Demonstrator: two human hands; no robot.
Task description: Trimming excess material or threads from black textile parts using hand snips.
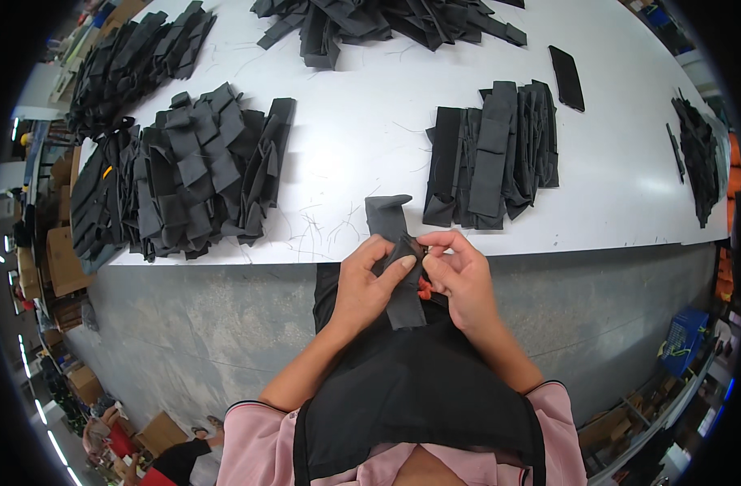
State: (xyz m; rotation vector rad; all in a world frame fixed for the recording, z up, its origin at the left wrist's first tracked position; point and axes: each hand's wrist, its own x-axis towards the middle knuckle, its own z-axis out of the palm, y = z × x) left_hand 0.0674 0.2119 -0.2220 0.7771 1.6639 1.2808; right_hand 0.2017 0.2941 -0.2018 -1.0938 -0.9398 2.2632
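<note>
Over the near edge of the table (346, 178), in the head view, grips a dark strip (404, 306) with the left hand (366, 279), thumb pressed on top, fingers curled behind. Points the strip's long axis near to far, far end leaning slightly left. Holds the right hand (461, 279) just right of the strip, fingers bent toward a bunched part of its right edge; impossible to say whether pinching it. Left hand nearer, overlapping the strip; right fingertips only at its side. Below these, a red item (425, 288), kind unclear. Farther off, a right stack (492, 154) and a left pile (204, 170).
</note>
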